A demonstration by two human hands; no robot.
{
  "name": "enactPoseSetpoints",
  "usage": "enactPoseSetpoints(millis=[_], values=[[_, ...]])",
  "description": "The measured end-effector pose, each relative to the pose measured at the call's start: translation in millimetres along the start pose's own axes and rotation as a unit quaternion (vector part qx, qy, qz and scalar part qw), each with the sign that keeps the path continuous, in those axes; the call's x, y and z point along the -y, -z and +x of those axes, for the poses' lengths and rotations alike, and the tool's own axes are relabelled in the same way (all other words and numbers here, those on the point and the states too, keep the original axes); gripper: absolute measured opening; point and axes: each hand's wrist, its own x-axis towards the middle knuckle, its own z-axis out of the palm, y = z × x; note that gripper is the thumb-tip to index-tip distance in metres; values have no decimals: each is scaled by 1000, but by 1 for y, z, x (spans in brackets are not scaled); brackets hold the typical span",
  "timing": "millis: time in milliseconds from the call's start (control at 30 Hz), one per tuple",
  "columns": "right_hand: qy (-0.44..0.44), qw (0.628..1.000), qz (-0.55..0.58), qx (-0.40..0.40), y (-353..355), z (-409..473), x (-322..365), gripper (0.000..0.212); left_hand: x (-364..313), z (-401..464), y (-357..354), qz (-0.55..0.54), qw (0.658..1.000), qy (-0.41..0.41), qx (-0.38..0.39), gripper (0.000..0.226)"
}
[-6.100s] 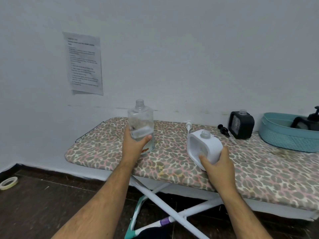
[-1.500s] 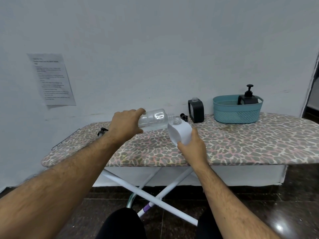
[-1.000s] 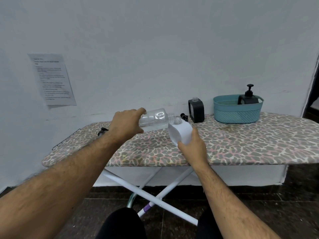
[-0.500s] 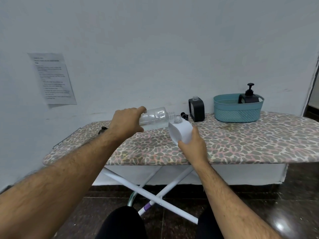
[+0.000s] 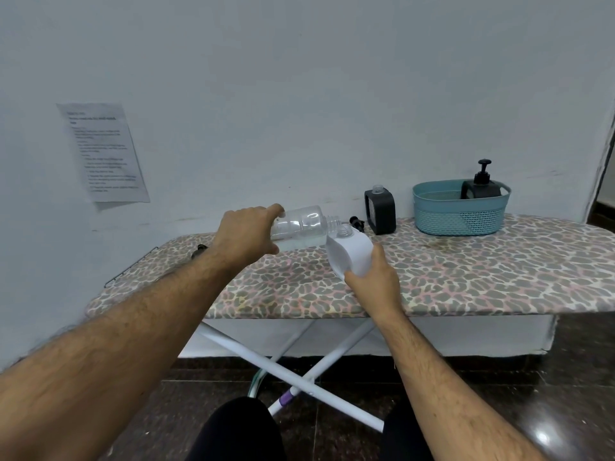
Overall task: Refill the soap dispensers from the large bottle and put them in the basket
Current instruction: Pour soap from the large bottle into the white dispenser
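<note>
My left hand (image 5: 244,236) grips the large clear bottle (image 5: 304,224), which lies tipped on its side with its mouth at the open neck of the white soap dispenser (image 5: 349,252). My right hand (image 5: 374,282) holds that white dispenser from below, tilted toward the bottle. A black dispenser (image 5: 380,211) without its pump stands on the ironing board (image 5: 466,274), and a black pump (image 5: 356,222) lies beside it. Another black dispenser (image 5: 481,188) with its pump on sits in the teal basket (image 5: 461,214).
A small dark object (image 5: 199,251) lies at the board's left end near a metal rack. A paper sheet (image 5: 103,151) hangs on the wall at left. White crossed legs (image 5: 299,364) stand under the board, close to my knees.
Six seconds back the bottle stood upright in my left hand; it is tipped to the white dispenser's neck now. Over the last second both hands have stayed nearly still.
</note>
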Motion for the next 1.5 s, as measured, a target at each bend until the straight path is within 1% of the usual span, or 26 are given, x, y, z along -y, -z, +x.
enactPoseSetpoints(millis=[733,1500], values=[[-21,999,30,19,1,5,-1,69,-3,8,7,10,999,9,35,71],[-26,999,16,27,4,10,-2,75,-7,12,17,18,997,24,75,69]])
